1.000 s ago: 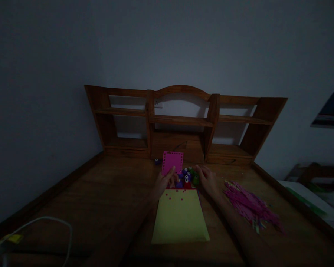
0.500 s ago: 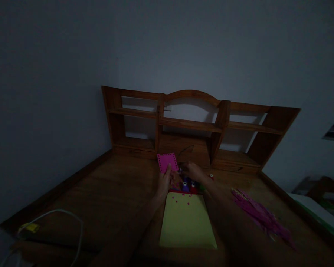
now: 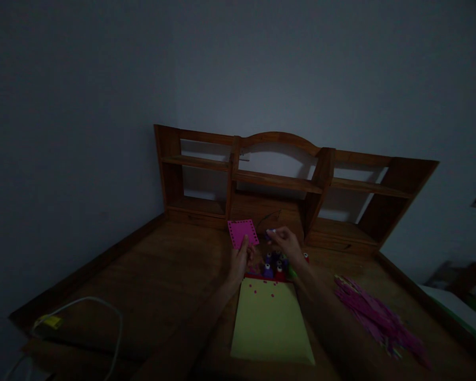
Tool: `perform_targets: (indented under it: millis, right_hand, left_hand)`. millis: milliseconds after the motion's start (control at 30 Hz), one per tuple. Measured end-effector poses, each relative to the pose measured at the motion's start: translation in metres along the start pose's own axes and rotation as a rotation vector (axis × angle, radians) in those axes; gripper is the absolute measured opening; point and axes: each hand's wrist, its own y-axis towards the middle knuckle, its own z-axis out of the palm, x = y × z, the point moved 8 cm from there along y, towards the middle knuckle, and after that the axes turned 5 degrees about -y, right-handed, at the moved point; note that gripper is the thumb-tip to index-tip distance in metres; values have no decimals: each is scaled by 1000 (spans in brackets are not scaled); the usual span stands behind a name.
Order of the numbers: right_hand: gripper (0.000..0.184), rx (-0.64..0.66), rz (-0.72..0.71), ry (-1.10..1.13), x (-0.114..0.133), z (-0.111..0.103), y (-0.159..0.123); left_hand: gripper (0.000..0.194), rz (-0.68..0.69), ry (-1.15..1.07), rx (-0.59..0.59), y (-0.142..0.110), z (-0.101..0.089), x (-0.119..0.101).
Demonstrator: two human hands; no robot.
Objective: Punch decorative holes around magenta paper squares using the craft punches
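Observation:
A pink square card (image 3: 243, 233) with a row of small dark holes along its edges is held up by my left hand (image 3: 241, 259), closed on its lower edge. Just to the right, my right hand (image 3: 287, 243) grips a small purple craft punch (image 3: 269, 233) in its fingertips, apart from the card. Below the hands stand several more craft punches, among them a purple one (image 3: 267, 271) and a red one (image 3: 280, 273). Nearer me lies a yellow sheet of paper (image 3: 273, 323) with several small pink dots near its far edge.
A pile of pink paper strips (image 3: 376, 312) lies on the wooden desk (image 3: 174, 270) to the right. A wooden shelf unit (image 3: 277, 180) stands at the back. At the left are a white cable (image 3: 91, 299) and a small yellow object (image 3: 51, 321). The room is dim.
My right hand has come up from among the craft punches and now holds a purple one near the card. My left hand still grips the card. The view has shifted slightly left.

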Motion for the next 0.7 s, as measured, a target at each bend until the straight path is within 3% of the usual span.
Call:
perform_targets:
  millis: [100, 167, 233, 367, 500, 700]
  right_hand:
    - [48, 128, 57, 288, -3, 5, -36]
    - [58, 227, 106, 359, -9, 14, -60]
    - [52, 269, 158, 357, -19, 21, -75]
    - [44, 256, 167, 381, -26, 28, -80]
    - [46, 252, 153, 542, -17, 31, -79]
    - [41, 269, 143, 723, -3, 31, -85]
  left_hand:
    - [58, -6, 11, 32, -1, 6, 1]
    - [54, -25, 22, 74, -5, 11, 2]
    - [51, -51, 39, 107, -9, 16, 3]
    - [50, -41, 103, 115, -15, 18, 0]
    - [51, 32, 195, 99, -18, 17, -11]
    - [43, 113, 165, 110, -23, 20, -21]
